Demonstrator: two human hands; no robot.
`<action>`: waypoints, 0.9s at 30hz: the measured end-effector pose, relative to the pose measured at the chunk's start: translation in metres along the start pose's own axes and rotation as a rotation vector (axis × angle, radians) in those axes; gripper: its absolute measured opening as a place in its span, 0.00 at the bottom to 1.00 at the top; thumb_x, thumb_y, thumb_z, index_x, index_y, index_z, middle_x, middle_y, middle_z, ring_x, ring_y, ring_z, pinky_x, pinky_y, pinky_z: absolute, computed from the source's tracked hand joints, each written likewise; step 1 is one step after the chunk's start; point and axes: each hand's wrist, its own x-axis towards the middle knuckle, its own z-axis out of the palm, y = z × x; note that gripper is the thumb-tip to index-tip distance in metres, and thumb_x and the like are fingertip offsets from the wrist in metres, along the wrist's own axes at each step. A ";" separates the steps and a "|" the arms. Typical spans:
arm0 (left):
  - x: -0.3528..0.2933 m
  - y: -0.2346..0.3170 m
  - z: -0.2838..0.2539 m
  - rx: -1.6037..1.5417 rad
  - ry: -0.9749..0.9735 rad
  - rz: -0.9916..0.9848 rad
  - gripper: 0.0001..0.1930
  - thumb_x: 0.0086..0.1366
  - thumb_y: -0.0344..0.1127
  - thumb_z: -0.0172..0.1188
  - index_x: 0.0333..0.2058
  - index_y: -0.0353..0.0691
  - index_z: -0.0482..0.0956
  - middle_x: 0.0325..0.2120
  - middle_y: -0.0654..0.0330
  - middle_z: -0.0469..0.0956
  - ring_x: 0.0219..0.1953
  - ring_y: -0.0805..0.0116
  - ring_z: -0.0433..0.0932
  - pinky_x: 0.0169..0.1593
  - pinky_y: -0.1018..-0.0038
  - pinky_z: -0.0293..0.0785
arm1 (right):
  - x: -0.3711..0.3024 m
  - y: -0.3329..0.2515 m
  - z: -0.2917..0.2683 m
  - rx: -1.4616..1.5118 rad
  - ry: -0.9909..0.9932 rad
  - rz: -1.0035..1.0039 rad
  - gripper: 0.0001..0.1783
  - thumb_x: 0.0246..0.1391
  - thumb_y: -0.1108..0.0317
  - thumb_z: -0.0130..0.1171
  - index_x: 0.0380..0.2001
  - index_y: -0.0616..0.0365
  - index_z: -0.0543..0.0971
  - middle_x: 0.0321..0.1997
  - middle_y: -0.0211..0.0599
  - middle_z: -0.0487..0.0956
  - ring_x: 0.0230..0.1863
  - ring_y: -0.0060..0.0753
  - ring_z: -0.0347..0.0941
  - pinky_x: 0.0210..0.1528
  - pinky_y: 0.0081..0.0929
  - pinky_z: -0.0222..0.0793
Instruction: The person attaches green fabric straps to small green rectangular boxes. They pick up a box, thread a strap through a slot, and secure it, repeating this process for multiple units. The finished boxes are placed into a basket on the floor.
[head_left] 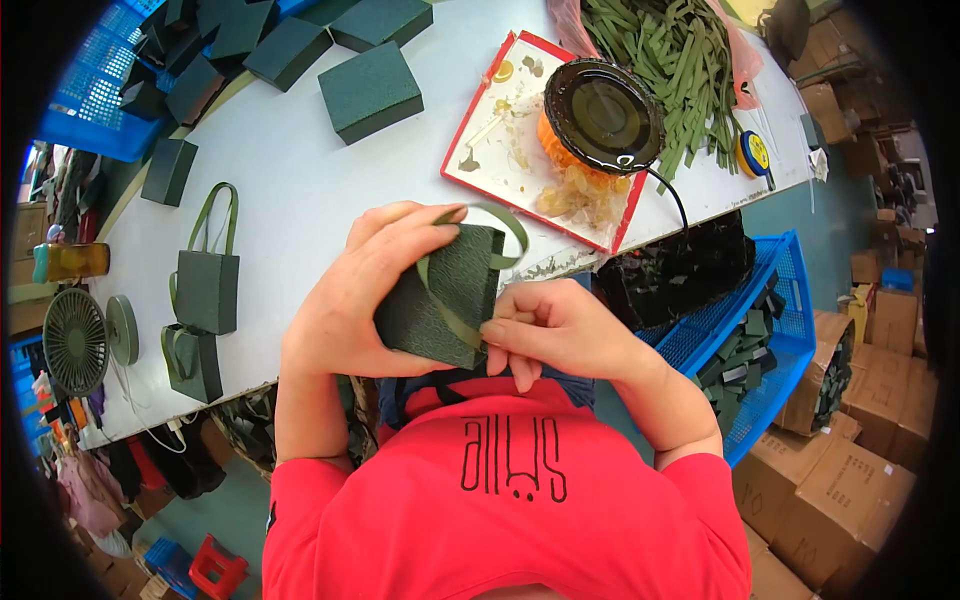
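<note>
A small dark green box [432,305] with a green ribbon handle is held up in front of my chest, near the table's front edge. My left hand [375,270] wraps round the box from its left side, thumb below and fingers over the top. My right hand [555,325] pinches the green ribbon [452,315] at the box's lower right edge. The ribbon loops past the box's upper right corner. What lies under my right fingertips is partly hidden.
Behind my hands a black round pot [604,112] stands on a red-edged board [468,150] smeared with yellowish glue. Green ribbons [670,60] heap at the back right. Handled boxes [207,290] stand at left, near a fan [76,342]. Plain boxes [370,90] lie farther back. A blue crate [790,350] sits at right.
</note>
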 end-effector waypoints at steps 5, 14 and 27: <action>-0.003 -0.006 0.000 -0.040 0.051 -0.024 0.47 0.35 0.37 0.82 0.57 0.35 0.72 0.57 0.49 0.74 0.58 0.45 0.71 0.62 0.57 0.67 | 0.000 0.005 -0.008 0.052 0.005 -0.136 0.14 0.70 0.65 0.51 0.44 0.66 0.79 0.36 0.38 0.84 0.26 0.21 0.79 0.30 0.19 0.75; 0.001 0.002 0.001 0.030 -0.009 -0.006 0.46 0.36 0.36 0.81 0.58 0.35 0.71 0.59 0.51 0.74 0.60 0.46 0.70 0.62 0.57 0.66 | 0.004 0.003 0.011 -0.156 0.136 -0.103 0.16 0.65 0.63 0.58 0.28 0.65 0.79 0.26 0.33 0.81 0.24 0.16 0.74 0.29 0.19 0.72; -0.004 -0.008 0.010 0.095 0.202 -0.034 0.52 0.32 0.36 0.82 0.60 0.35 0.68 0.61 0.46 0.71 0.61 0.44 0.68 0.63 0.55 0.65 | -0.031 0.030 0.002 -0.146 0.495 -0.590 0.11 0.68 0.69 0.54 0.36 0.64 0.82 0.27 0.34 0.82 0.24 0.15 0.74 0.27 0.16 0.68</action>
